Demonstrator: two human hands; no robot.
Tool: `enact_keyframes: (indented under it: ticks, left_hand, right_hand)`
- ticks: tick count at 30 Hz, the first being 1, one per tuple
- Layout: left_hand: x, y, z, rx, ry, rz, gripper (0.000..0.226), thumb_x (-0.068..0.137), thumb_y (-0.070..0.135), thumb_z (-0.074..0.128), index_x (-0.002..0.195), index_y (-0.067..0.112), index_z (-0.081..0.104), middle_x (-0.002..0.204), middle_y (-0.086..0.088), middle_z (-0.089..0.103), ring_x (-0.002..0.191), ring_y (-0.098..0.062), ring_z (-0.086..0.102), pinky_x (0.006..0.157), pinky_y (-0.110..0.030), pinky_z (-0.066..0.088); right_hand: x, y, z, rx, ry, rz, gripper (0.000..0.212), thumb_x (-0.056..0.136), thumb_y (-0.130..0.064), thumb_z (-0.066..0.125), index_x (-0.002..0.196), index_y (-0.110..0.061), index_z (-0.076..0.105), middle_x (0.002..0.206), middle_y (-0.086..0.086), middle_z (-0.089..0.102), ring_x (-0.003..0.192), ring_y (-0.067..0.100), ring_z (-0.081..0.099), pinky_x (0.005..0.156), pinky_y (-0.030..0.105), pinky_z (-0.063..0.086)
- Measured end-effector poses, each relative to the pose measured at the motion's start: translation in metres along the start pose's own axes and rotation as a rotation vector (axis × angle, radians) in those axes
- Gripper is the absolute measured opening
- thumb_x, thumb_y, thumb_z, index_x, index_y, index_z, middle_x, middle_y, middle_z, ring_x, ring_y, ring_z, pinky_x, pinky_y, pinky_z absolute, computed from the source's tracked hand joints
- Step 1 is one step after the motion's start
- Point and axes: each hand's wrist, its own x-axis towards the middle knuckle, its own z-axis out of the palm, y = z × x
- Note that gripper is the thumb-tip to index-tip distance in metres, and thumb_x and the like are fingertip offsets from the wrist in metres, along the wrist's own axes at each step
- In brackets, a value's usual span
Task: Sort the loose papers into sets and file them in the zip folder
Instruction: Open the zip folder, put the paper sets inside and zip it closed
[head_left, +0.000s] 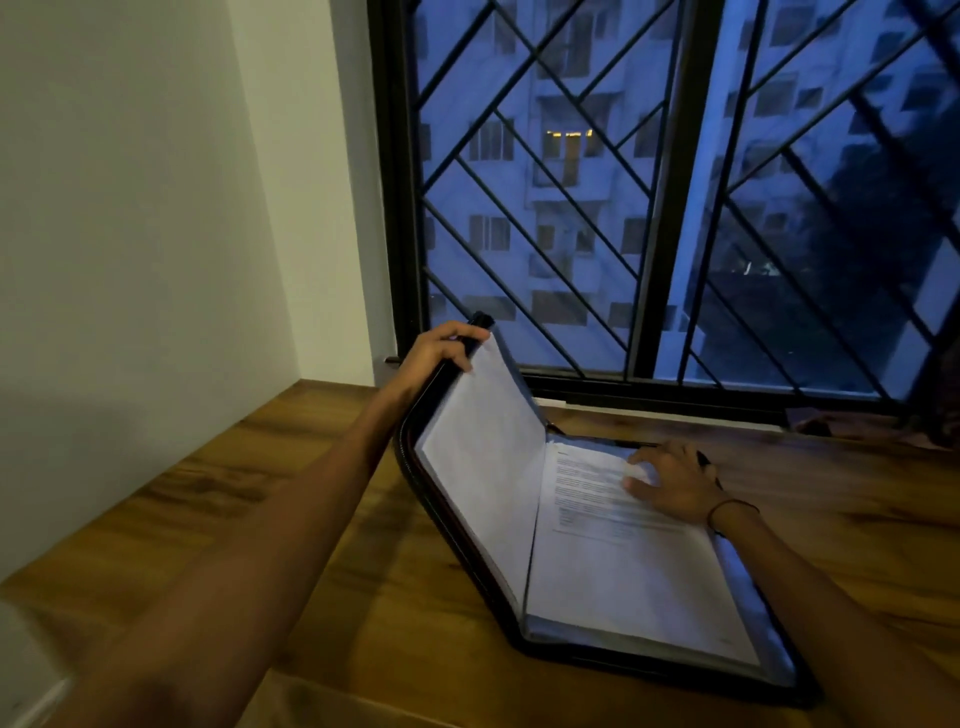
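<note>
A black zip folder (675, 675) lies on the wooden table, its right half flat and its left cover raised to a steep tilt. My left hand (441, 348) grips the top corner of that raised cover, with white sheets (483, 457) lying against its inside. On the flat half rests a stack of printed papers (623, 571). My right hand (670, 480) lies palm down on the upper part of this stack, fingers spread, with a dark band around the wrist.
The wooden table (249, 509) runs left to a white wall (130, 234) and back to a window with a black diagonal grille (660, 208). A dark object (935, 415) sits at the far right by the sill.
</note>
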Motion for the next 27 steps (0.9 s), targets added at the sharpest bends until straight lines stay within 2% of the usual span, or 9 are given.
enact_keyframes:
  ticks: [2, 5, 10, 15, 19, 21, 22, 24, 27]
  left_hand:
    - [0.004, 0.014, 0.024, -0.039, 0.013, 0.019, 0.039, 0.08, -0.008, 0.054, 0.112, 0.007, 0.069, 0.126, -0.01, 0.058, 0.098, -0.016, 0.058, 0.087, -0.021, 0.05]
    - [0.018, 0.034, 0.056, -0.055, 0.029, 0.027, 0.058, 0.055, 0.008, 0.057, 0.111, 0.014, 0.069, 0.113, -0.01, 0.066, 0.1, -0.025, 0.062, 0.078, -0.011, 0.05]
    - [0.032, 0.065, 0.113, 0.024, -0.036, -0.014, 0.061, 0.055, 0.005, 0.063, 0.112, 0.023, 0.073, 0.13, -0.007, 0.064, 0.117, -0.029, 0.06, 0.073, -0.016, 0.049]
    - [0.019, 0.083, 0.184, 0.11, -0.17, 0.005, 0.058, 0.074, -0.002, 0.066, 0.128, 0.02, 0.067, 0.108, -0.003, 0.068, 0.086, -0.01, 0.063, 0.065, -0.017, 0.051]
    - [0.013, 0.07, 0.234, 0.235, -0.241, 0.01, 0.068, 0.063, 0.015, 0.073, 0.128, 0.031, 0.062, 0.126, -0.005, 0.065, 0.113, -0.025, 0.062, 0.088, -0.042, 0.058]
    - [0.009, 0.061, 0.253, 0.3, -0.28, 0.03, 0.077, 0.058, 0.026, 0.071, 0.132, 0.04, 0.056, 0.135, -0.006, 0.062, 0.121, -0.028, 0.058, 0.093, -0.048, 0.056]
    - [0.006, 0.055, 0.261, 0.349, -0.302, 0.045, 0.081, 0.058, 0.029, 0.071, 0.136, 0.043, 0.052, 0.139, -0.007, 0.06, 0.123, -0.029, 0.057, 0.095, -0.049, 0.055]
    - [0.002, 0.044, 0.275, 0.433, -0.343, 0.072, 0.085, 0.062, 0.031, 0.069, 0.142, 0.045, 0.044, 0.143, -0.008, 0.058, 0.124, -0.032, 0.058, 0.097, -0.049, 0.055]
    - [-0.005, 0.023, 0.285, 0.497, -0.399, 0.118, 0.08, 0.065, 0.036, 0.066, 0.139, 0.048, 0.039, 0.134, -0.009, 0.063, 0.116, -0.034, 0.061, 0.091, -0.05, 0.057]
  right_hand:
    - [-0.011, 0.005, -0.001, 0.039, 0.029, -0.054, 0.084, 0.062, -0.102, 0.037, 0.125, -0.049, 0.056, 0.133, -0.002, 0.052, 0.134, 0.022, 0.039, 0.112, 0.046, 0.035]
    - [-0.027, 0.013, -0.005, 0.092, 0.004, -0.067, 0.08, 0.066, -0.098, 0.041, 0.128, -0.049, 0.054, 0.142, -0.003, 0.045, 0.14, 0.021, 0.032, 0.116, 0.044, 0.032]
    - [-0.048, 0.021, -0.012, 0.021, 0.046, -0.085, 0.102, 0.066, -0.103, 0.026, 0.141, -0.039, 0.052, 0.148, -0.003, 0.047, 0.141, 0.02, 0.04, 0.115, 0.04, 0.034]
    - [-0.052, 0.028, -0.017, -0.039, 0.043, -0.085, 0.083, 0.081, -0.089, 0.041, 0.143, -0.036, 0.051, 0.152, 0.0, 0.046, 0.141, 0.023, 0.04, 0.114, 0.047, 0.036]
    - [-0.059, 0.035, -0.02, 0.194, 0.221, -0.081, 0.036, 0.091, -0.037, 0.07, 0.114, -0.01, 0.066, 0.119, 0.011, 0.064, 0.108, 0.026, 0.06, 0.091, 0.043, 0.05]
    - [-0.067, 0.037, -0.021, 0.451, 0.288, -0.031, 0.011, 0.092, -0.017, 0.07, 0.102, -0.014, 0.066, 0.105, 0.005, 0.069, 0.094, 0.018, 0.066, 0.078, 0.038, 0.054]
    - [-0.071, 0.036, -0.023, 0.586, 0.297, -0.018, 0.008, 0.093, -0.011, 0.068, 0.093, -0.019, 0.068, 0.095, 0.001, 0.072, 0.084, 0.013, 0.068, 0.071, 0.035, 0.055]
    - [-0.071, 0.038, -0.022, 0.774, 0.375, 0.035, 0.031, 0.098, -0.005, 0.06, 0.074, -0.023, 0.069, 0.075, -0.004, 0.07, 0.068, 0.012, 0.063, 0.061, 0.037, 0.049]
    - [-0.058, 0.052, -0.017, 0.989, 0.443, 0.182, 0.032, 0.102, -0.005, 0.051, 0.078, -0.015, 0.07, 0.078, 0.006, 0.071, 0.077, 0.025, 0.065, 0.072, 0.044, 0.051]
